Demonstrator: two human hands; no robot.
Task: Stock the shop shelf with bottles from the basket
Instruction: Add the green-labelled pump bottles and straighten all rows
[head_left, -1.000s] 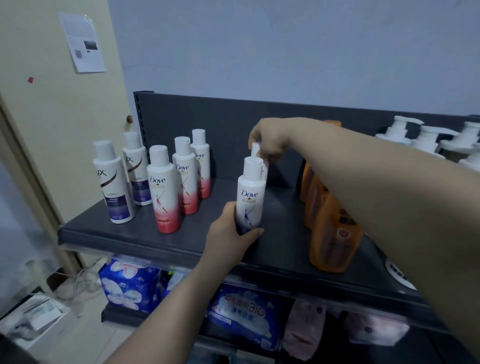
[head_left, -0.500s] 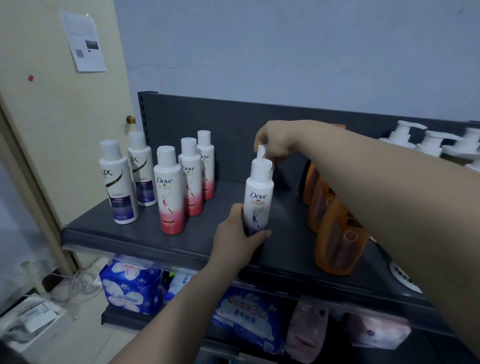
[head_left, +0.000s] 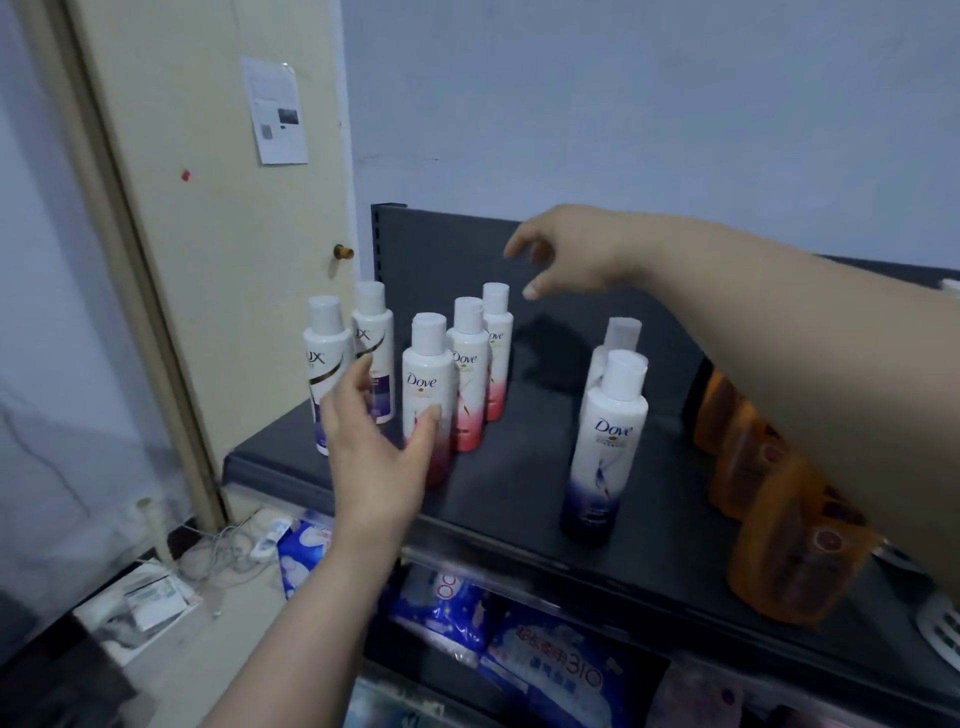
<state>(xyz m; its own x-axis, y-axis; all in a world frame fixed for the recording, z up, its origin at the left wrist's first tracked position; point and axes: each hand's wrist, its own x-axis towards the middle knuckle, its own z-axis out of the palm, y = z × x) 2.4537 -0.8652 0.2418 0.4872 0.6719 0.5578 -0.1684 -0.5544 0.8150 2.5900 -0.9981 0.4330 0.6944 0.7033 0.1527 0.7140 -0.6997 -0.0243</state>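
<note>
A white Dove bottle with a purple base (head_left: 605, 447) stands upright on the dark shelf (head_left: 509, 483), with a second one (head_left: 615, 338) right behind it. Neither hand touches them. My left hand (head_left: 376, 447) hovers with spread fingers in front of a row of pink-based Dove bottles (head_left: 431, 384), its fingertips near or against the front one. My right hand (head_left: 566, 249) hangs open in the air above the shelf, holding nothing. Two Lux bottles (head_left: 324, 358) stand at the shelf's left end. The basket is out of view.
Orange bottles (head_left: 779, 530) line the shelf's right side under my right forearm. Blue packs (head_left: 550, 670) fill the lower shelf. A beige door (head_left: 208, 208) stands left of the shelf, with cables and papers (head_left: 140, 603) on the floor.
Both hands have let go of the purple Dove bottles. My left hand moved left toward the pink Dove row and my right hand lifted up and away. The camera view shifted left.
</note>
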